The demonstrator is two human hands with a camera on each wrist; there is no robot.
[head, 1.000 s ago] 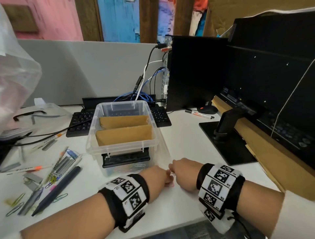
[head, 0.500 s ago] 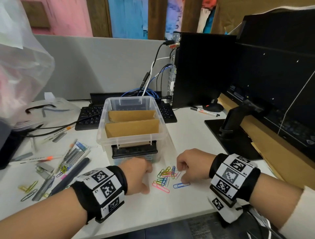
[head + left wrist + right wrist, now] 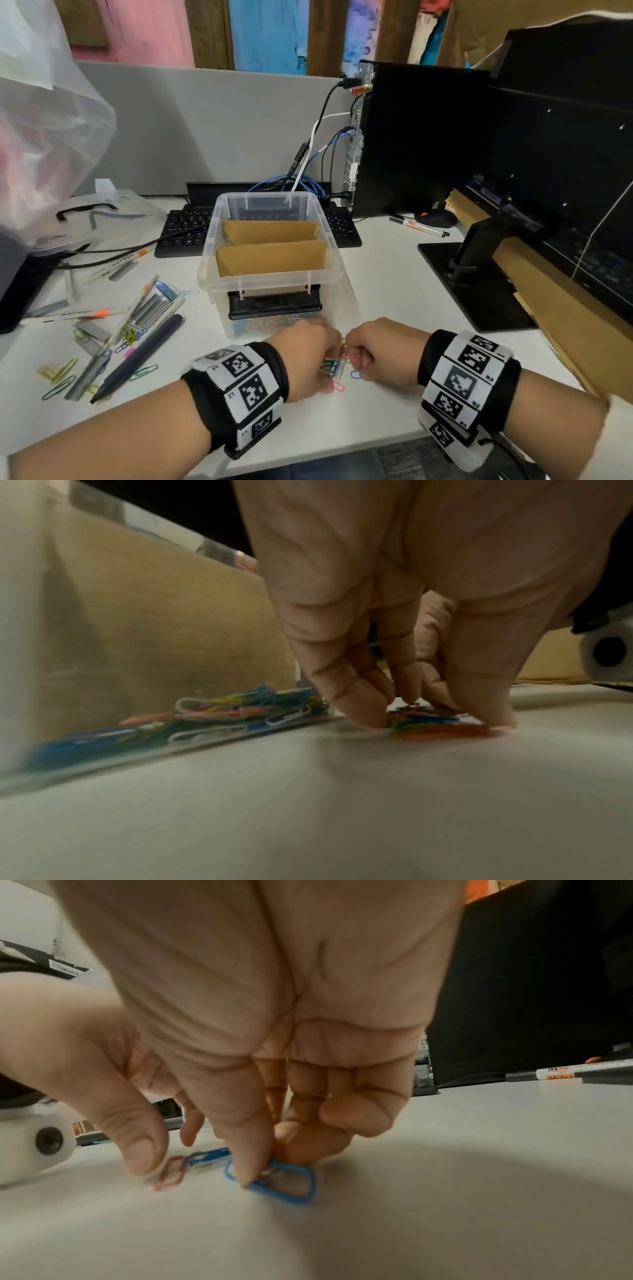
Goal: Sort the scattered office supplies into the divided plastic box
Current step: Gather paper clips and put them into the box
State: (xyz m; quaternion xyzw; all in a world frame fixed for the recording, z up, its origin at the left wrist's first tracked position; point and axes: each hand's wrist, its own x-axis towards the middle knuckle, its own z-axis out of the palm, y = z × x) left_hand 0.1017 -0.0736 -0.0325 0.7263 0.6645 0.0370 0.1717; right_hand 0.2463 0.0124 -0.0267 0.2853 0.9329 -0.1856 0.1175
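In the head view's lower centre, the left hand [image 3: 306, 359] and right hand [image 3: 383, 356] hid most of the heap of coloured wire paper clips [image 3: 335, 368]. Print on the white marker pen [image 3: 423, 226], upper right, was too small to read.

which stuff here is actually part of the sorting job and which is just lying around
Part of the job:
- divided plastic box
- paper clips under both hands, left hand, right hand
- pens, staple strips and clips scattered left of the box

Just lying about:
- keyboard
- marker near the computer tower
- monitor stand
- plastic bag
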